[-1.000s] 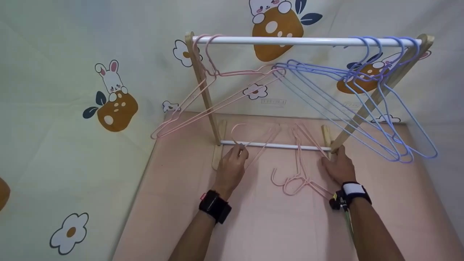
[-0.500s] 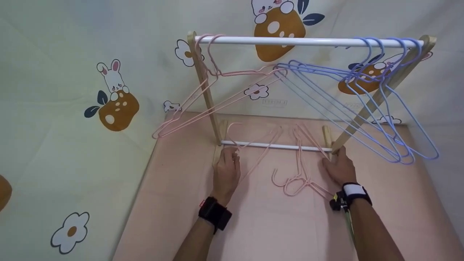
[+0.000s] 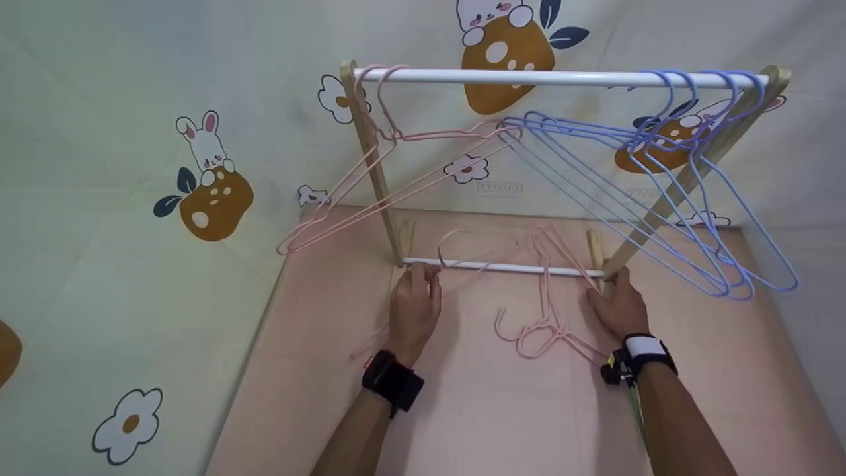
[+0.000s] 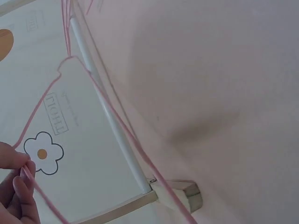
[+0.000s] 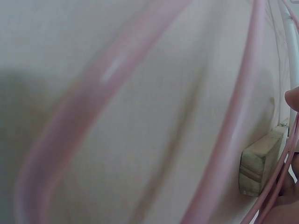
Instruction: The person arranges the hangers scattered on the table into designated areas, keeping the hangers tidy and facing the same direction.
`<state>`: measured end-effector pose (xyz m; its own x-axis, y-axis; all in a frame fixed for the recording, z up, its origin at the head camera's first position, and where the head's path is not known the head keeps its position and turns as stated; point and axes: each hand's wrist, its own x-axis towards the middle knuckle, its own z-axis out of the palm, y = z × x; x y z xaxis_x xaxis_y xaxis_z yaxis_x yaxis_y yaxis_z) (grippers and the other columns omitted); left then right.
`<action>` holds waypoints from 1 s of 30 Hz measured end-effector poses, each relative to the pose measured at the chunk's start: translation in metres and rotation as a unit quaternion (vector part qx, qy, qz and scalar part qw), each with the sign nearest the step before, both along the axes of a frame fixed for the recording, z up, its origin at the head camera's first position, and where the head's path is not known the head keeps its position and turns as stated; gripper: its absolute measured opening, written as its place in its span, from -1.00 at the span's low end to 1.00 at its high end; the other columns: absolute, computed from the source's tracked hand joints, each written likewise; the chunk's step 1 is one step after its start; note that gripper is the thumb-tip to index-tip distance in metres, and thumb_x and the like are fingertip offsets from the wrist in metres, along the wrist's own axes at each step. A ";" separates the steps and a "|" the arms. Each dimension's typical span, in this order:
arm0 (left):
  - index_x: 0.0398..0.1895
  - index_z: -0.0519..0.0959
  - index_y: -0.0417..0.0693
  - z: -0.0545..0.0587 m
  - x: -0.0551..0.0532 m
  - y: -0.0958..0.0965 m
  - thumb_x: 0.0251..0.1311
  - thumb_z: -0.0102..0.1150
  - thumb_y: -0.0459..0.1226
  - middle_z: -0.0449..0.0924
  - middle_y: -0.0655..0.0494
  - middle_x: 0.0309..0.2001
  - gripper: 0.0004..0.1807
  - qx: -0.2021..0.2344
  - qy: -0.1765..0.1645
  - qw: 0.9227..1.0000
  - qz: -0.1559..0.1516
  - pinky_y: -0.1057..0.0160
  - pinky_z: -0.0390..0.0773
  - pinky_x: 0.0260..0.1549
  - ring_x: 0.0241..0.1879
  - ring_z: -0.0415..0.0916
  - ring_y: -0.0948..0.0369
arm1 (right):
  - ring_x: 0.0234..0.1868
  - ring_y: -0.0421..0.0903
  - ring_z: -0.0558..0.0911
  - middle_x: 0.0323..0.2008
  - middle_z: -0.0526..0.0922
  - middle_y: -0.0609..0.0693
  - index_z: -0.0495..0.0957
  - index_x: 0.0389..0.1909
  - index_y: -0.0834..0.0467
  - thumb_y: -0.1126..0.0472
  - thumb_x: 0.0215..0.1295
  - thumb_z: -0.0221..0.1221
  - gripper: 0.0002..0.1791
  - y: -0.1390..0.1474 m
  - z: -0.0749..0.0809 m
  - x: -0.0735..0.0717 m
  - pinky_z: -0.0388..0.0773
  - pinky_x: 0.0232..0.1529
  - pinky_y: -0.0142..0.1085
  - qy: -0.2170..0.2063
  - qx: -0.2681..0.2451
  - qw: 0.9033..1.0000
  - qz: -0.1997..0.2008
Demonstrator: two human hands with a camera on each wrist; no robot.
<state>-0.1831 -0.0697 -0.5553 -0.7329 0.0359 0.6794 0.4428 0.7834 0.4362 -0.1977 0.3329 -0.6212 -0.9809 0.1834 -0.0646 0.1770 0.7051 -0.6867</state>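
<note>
In the head view my left hand [image 3: 415, 311] pinches a pink clothes hanger [image 3: 441, 250] near its hook, by the lower left of a small garment rack. The left wrist view shows thumb and fingertips on the thin pink wire, with the hanger's body stretching across the picture. My right hand [image 3: 621, 307] grips several pink hangers [image 3: 546, 297] beside the rack's right foot; their hooks dangle towards me. Big and blurred, those pink wires [image 5: 229, 130] cross the right wrist view. The right fingertips are partly hidden behind the rack's leg.
The rack has a white top bar [image 3: 502, 78], a white lower bar [image 3: 502, 267] and wooden legs [image 3: 375, 165]. Two pink hangers [image 3: 436, 135] hang at the bar's left end, several blue hangers [image 3: 735, 92] at the right. A patterned sheet [image 3: 264, 132] backs the pink surface [image 3: 502, 410].
My left hand has shifted slightly left and the pink hanger in it has turned, its hook swinging away then back right; one end now shows left of the wrist. My right hand stays put.
</note>
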 end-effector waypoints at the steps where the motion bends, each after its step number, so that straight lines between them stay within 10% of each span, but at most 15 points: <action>1: -0.19 0.49 -0.25 0.002 -0.001 0.000 0.28 0.48 -0.52 0.63 -0.05 -0.38 -0.72 0.000 0.004 1.000 -0.001 0.11 0.67 -0.46 -0.41 0.66 0.07 | -0.11 0.29 0.55 0.09 0.60 0.51 0.21 0.32 0.26 0.00 0.49 0.25 -0.37 0.000 0.000 0.000 0.45 -0.14 0.10 0.005 0.002 1.000 0.001; 30: -0.10 0.80 -0.25 0.131 -0.020 -0.007 0.44 0.47 -0.35 0.72 -0.06 -0.27 -0.89 -0.012 0.116 0.993 -0.035 0.15 0.71 -0.32 -0.30 0.70 0.06 | 0.02 0.37 0.58 0.20 0.57 0.54 0.22 0.40 0.28 -0.01 0.48 0.23 -0.31 0.002 -0.004 0.000 0.48 0.01 0.23 0.006 0.002 1.000 -0.003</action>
